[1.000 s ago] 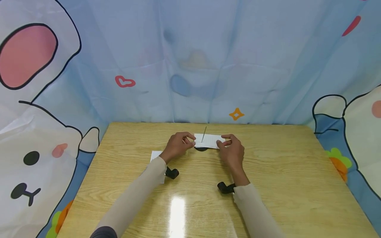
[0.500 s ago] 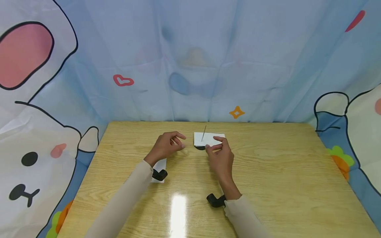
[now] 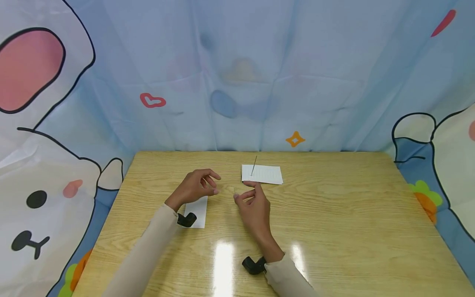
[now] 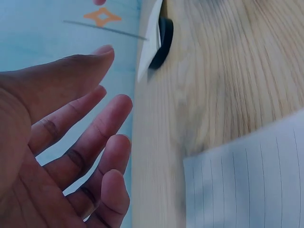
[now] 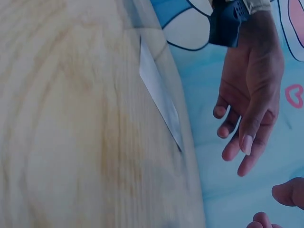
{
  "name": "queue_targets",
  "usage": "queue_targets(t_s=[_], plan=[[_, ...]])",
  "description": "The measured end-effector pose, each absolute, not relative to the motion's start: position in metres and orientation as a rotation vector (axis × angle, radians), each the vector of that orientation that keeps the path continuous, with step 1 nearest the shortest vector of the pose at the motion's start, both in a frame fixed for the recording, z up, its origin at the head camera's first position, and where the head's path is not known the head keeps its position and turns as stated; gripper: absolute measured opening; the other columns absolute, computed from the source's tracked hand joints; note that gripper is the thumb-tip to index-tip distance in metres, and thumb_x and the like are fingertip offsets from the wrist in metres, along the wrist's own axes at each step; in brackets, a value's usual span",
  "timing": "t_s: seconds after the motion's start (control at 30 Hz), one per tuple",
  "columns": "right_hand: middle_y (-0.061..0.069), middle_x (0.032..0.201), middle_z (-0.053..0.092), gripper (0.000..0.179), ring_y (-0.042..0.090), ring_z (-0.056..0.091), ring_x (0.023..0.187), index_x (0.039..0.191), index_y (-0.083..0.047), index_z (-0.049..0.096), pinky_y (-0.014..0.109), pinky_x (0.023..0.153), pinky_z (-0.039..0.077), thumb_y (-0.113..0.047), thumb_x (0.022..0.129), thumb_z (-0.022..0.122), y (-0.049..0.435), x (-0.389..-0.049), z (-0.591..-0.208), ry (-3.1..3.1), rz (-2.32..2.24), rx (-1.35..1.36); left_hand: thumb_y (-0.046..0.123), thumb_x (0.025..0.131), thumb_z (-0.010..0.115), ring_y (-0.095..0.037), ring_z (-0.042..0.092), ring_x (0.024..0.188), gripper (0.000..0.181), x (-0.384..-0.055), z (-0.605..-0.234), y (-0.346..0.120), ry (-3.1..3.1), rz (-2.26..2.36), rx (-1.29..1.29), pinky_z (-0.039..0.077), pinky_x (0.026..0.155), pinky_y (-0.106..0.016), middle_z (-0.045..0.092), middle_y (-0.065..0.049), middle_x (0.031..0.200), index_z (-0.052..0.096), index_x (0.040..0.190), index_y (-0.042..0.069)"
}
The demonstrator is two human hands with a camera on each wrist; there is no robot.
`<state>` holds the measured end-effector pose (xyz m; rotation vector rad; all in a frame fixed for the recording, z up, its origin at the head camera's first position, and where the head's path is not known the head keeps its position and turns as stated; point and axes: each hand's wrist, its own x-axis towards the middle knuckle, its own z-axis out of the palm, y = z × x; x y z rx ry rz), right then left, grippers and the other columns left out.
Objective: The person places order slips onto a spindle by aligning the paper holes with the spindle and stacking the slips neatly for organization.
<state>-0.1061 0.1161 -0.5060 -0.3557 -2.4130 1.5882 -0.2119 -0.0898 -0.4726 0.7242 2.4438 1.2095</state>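
Near the table's back edge stands a paper spike, its thin metal rod (image 3: 254, 166) poking up through white lined paper (image 3: 268, 175). Its black round base (image 4: 166, 42) shows under the paper in the left wrist view. My left hand (image 3: 193, 186) hovers with loosely bent fingers, holding nothing, beside a second lined sheet (image 3: 196, 212) at the left. In front of the spiked paper is my right hand (image 3: 256, 209), thumb and forefinger apart and nothing between them. Seen from the right wrist, that second sheet (image 5: 160, 95) lies on the wood, one edge slightly raised.
The wooden table (image 3: 352, 214) spreads widely to the right. A blue cartoon-print curtain (image 3: 237, 74) hangs right behind its back edge and along both sides. Black wrist cameras (image 3: 254, 265) are strapped to both wrists.
Both hands have let go of the paper on the spike. My left hand has drawn back left, and my right hand has moved left and nearer the person. The paper stays on the spike.
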Motion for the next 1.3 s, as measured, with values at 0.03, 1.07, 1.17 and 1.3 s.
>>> queue_targets(t_s=[0.03, 1.07, 1.17, 1.3], plan=[[0.003, 0.094, 0.073, 0.045, 0.018, 0.061, 0.075, 0.139, -0.019, 0.062, 0.03, 0.065, 0.049, -0.02, 0.097, 0.079, 0.113, -0.105, -0.506, -2.42, 1.592, -0.343, 0.012, 0.093, 0.083, -0.021, 0.066, 0.087, 0.039, -0.212, -0.473, -0.092, 2.452, 1.199, 0.716, 0.055, 0.079, -0.037, 0.076, -0.009, 0.103, 0.072, 0.129, 0.007], [-0.007, 0.091, 0.075, 0.039, 0.004, 0.063, 0.07, 0.124, -0.015, 0.071, 0.026, 0.066, 0.05, -0.026, 0.089, 0.086, 0.049, -0.088, -0.524, -2.769, 1.564, -0.043, 0.014, 0.083, 0.093, -0.032, 0.064, 0.109, 0.042, -0.227, -0.493, -0.123, 2.648, 0.809, 0.623, 0.054, 0.097, -0.049, 0.067, -0.018, 0.118, 0.073, 0.12, 0.01], [-0.006, 0.09, 0.075, 0.038, 0.003, 0.06, 0.067, 0.122, -0.015, 0.073, 0.025, 0.065, 0.048, -0.026, 0.089, 0.086, 0.047, -0.088, -0.524, -2.791, 1.563, -0.022, 0.014, 0.081, 0.094, -0.032, 0.062, 0.108, 0.043, -0.228, -0.495, -0.122, 2.659, 0.778, 0.622, 0.053, 0.096, -0.048, 0.067, -0.018, 0.117, 0.073, 0.118, 0.009], [-0.004, 0.091, 0.076, 0.037, 0.002, 0.059, 0.065, 0.121, -0.014, 0.074, 0.024, 0.065, 0.048, -0.024, 0.088, 0.087, 0.045, -0.087, -0.525, -2.81, 1.565, 0.01, 0.015, 0.08, 0.095, -0.03, 0.061, 0.106, 0.043, -0.228, -0.497, -0.121, 2.667, 0.756, 0.619, 0.052, 0.095, -0.047, 0.067, -0.017, 0.114, 0.073, 0.117, 0.01]])
